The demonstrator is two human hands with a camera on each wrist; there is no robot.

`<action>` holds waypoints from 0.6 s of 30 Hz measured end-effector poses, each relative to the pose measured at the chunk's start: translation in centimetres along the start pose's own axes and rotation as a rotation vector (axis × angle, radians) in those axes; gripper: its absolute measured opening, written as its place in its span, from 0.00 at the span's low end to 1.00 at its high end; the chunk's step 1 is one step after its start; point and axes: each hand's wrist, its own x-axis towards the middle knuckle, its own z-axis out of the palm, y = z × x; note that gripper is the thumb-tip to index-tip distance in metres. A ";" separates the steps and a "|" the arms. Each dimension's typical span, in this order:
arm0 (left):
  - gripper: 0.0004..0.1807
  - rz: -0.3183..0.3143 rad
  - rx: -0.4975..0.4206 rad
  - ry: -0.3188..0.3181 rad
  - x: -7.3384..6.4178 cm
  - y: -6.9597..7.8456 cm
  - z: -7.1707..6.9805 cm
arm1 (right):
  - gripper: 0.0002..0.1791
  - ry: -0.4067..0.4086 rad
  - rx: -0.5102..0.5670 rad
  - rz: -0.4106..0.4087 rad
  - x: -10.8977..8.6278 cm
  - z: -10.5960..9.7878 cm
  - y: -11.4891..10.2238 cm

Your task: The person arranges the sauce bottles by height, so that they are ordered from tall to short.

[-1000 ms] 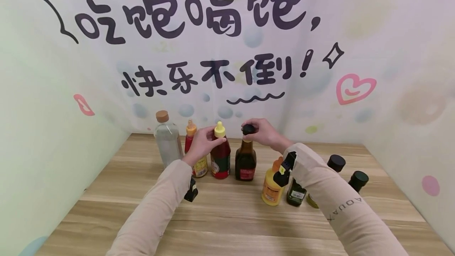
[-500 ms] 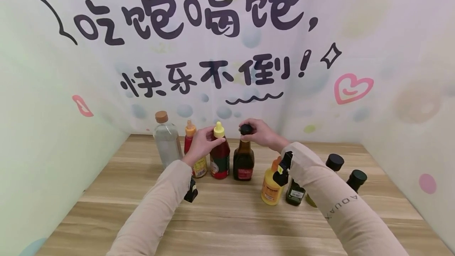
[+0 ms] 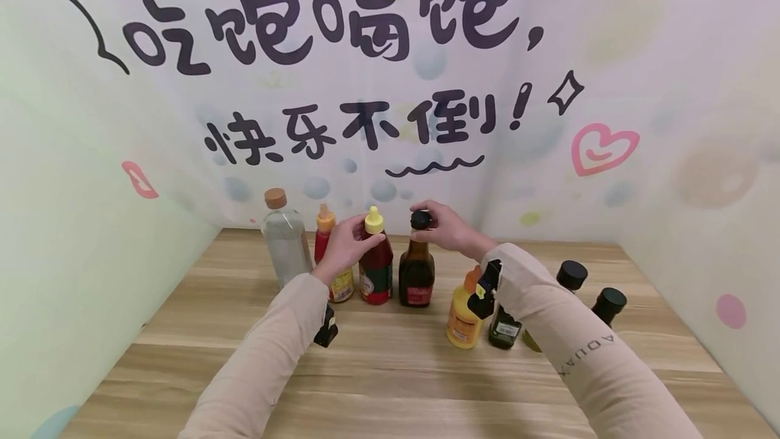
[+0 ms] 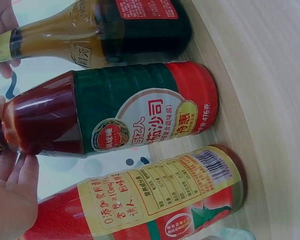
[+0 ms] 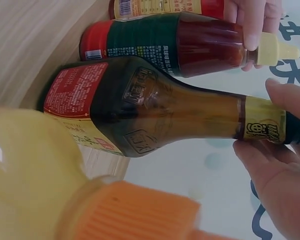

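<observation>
My left hand (image 3: 346,246) holds a tomato ketchup bottle (image 3: 376,269) by its neck, just under the yellow nozzle cap. The left wrist view shows the bottle's green, white and red label (image 4: 140,112). To the right, my right hand (image 3: 451,229) grips the top of a brown sauce bottle (image 3: 417,273); thumb and fingers are around its neck and black cap, as the right wrist view shows. Both bottles stand upright side by side on the wooden table (image 3: 378,371), with a small gap between them. A red bottle with an orange nozzle (image 3: 325,223) is partly hidden behind my left hand.
A large clear bottle (image 3: 286,246) with a brown cap stands at the far left of the row. Nearer on the right are a yellow squeeze bottle (image 3: 464,320), a dark bottle (image 3: 505,328) and further black-capped bottles (image 3: 571,275), partly behind my right sleeve. A printed cloth (image 3: 341,87) hangs behind.
</observation>
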 end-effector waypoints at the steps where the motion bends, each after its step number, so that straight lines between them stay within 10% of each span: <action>1: 0.24 0.002 0.002 -0.003 0.0 0.0 0.0 | 0.29 -0.001 0.002 0.000 -0.1 0.0 0.0; 18: 0.31 -0.007 0.023 -0.075 -0.3 0.7 -0.9 | 0.29 -0.037 0.064 -0.072 -2.7 -2.3 0.1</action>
